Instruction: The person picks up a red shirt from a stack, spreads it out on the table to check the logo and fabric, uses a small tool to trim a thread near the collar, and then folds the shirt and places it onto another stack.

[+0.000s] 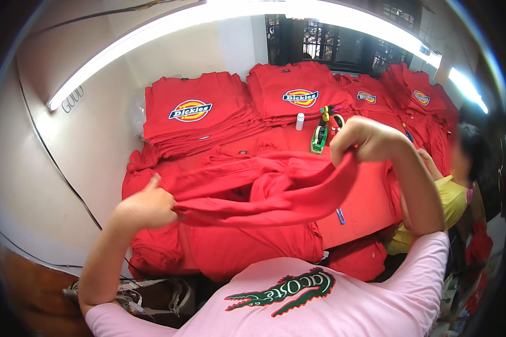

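Note:
Stretched between my two hands is a red fabric garment (pixel 287 196), held up above the table and bunched in folds. My left hand (pixel 145 206) grips its left end, the thumb sticking up. At the other end my right hand (pixel 371 140) is closed over the cloth, wrist bent down. Below the garment, more red cloth (pixel 253 247) lies along the near edge of the red-covered table (pixel 357 208). Part of the table is hidden behind the held garment.
Stacks of red shirts with printed badges (pixel 194 106) line the back. Between them and me are a white bottle (pixel 299 122), a green tape dispenser (pixel 319 139) and a blue snipper (pixel 340 215). A person in yellow (pixel 452 202) is at the right; cables (pixel 152 297) lie lower left.

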Motion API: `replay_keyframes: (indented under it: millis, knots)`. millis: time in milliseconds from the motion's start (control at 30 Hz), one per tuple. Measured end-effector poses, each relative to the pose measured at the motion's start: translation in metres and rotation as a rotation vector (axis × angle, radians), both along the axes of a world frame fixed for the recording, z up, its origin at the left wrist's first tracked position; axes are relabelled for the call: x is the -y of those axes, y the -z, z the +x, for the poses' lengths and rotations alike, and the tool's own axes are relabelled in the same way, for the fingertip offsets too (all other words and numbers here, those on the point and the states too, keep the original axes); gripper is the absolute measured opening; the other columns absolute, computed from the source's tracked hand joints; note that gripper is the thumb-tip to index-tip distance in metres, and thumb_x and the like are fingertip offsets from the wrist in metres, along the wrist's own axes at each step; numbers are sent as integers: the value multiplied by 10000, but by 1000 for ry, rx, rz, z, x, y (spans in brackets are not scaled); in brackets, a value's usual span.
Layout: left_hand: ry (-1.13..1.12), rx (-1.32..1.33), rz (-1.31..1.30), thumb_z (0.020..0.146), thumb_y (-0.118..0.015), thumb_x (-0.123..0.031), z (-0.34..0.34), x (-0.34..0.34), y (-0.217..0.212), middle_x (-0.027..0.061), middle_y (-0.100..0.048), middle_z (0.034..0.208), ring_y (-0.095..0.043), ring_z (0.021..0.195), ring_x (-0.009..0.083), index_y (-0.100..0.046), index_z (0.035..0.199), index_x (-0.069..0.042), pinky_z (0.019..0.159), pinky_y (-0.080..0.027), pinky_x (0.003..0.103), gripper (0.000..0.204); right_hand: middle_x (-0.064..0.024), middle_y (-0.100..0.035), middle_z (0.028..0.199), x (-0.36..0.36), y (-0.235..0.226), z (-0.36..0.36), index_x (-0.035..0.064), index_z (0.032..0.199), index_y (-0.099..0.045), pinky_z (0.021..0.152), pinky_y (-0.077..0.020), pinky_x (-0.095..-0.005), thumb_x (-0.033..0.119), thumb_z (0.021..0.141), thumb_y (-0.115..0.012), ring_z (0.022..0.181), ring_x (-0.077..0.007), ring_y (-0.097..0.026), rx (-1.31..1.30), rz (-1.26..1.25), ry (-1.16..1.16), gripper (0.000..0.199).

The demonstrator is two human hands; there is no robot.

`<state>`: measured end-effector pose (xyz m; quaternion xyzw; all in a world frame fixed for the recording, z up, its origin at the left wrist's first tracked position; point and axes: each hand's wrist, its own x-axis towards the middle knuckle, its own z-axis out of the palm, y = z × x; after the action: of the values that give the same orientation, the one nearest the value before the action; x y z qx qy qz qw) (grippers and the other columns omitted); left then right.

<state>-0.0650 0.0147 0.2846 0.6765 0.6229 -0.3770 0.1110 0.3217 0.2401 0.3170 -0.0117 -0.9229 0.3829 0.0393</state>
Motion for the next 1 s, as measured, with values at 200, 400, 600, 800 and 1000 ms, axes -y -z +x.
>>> replay_keyframes:
  millis: [200,400,600,800,1000]
  knots:
    - [-46,81,1085,893,-669,-118,-39,42,-87,148,-688,844,-658,947,338,-801,931,-65,1305,-97,511,147,-127,-693,852,-6,-78,36,54,915,-738,751,-551,-408,-45,732,-657,822,-348,-665,-142,1309,703,223]
    - [222,-208,875,917,-668,-288,-44,31,-42,162,-712,964,-673,1009,323,-756,808,42,1247,-253,521,358,-56,-679,714,2,-25,-33,95,768,-704,809,-555,-370,33,684,-701,857,-282,-685,31,1159,398,105]
    - [213,78,1163,876,-739,-68,-81,29,-94,81,-724,968,-709,891,253,-713,1172,-49,1313,-56,545,298,-120,-697,843,-58,-63,35,88,1021,-707,885,-538,-453,-22,797,-631,1033,-350,-644,-340,1367,646,261]
    - [328,27,1313,884,-779,-134,-78,59,-142,141,-732,883,-692,785,263,-730,1086,-8,1189,-393,471,243,-151,-623,1442,-76,-113,103,20,1318,-654,1107,-427,-346,-56,959,-494,1304,-233,-589,-533,1056,754,400]
    - [-46,281,1647,950,-727,-184,-52,96,-162,166,-759,1062,-699,878,208,-707,1174,30,805,-564,348,310,-100,-624,1435,-88,-126,127,61,1417,-623,1112,-428,-290,-33,981,-498,1247,-166,-608,-762,610,806,463]
